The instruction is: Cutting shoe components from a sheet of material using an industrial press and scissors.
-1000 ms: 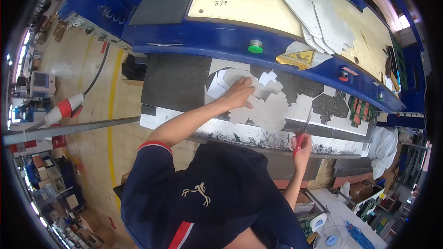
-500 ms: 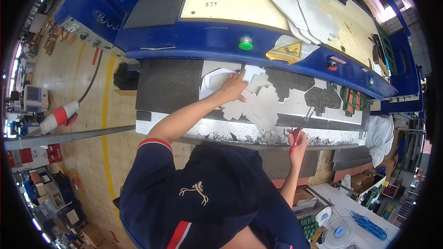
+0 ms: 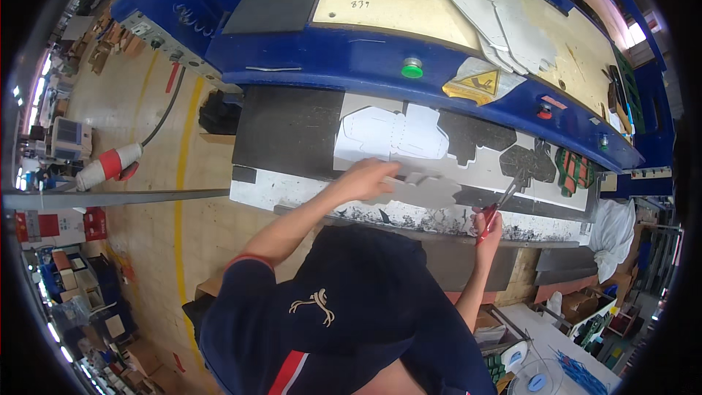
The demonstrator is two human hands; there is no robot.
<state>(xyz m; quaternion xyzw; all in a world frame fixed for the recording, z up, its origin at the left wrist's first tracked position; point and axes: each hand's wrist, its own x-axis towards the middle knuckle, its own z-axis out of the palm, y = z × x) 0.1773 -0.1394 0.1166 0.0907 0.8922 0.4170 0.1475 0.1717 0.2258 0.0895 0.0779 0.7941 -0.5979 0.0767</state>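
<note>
My left hand [image 3: 368,178] is closed on the edge of a grey cut-out cardboard piece [image 3: 425,193], which is lifted and tilted over the near side of the press bed. Motion blurs part of the piece. Beyond it a white cut-out shape [image 3: 392,133] with perforated lines lies on the grey cardboard sheet [image 3: 468,170]. My right hand [image 3: 488,225] grips red-handled scissors [image 3: 500,203] at the bed's front edge. Their blades point away from me, toward a dark angular shape [image 3: 525,164] on the sheet.
A blue press beam [image 3: 351,51] with a green button [image 3: 412,68] and yellow warning sign [image 3: 475,86] crosses behind the bed. More grey cut-outs [image 3: 497,18] are stacked on its wooden top. A green-and-red block [image 3: 572,172] sits at the bed's right end. A metal bar [image 3: 124,199] juts left.
My left hand has drawn the grey cut-out piece toward me and off the white shape, which now shows fully. My right hand still holds the scissors. The whole view has shifted slightly.
</note>
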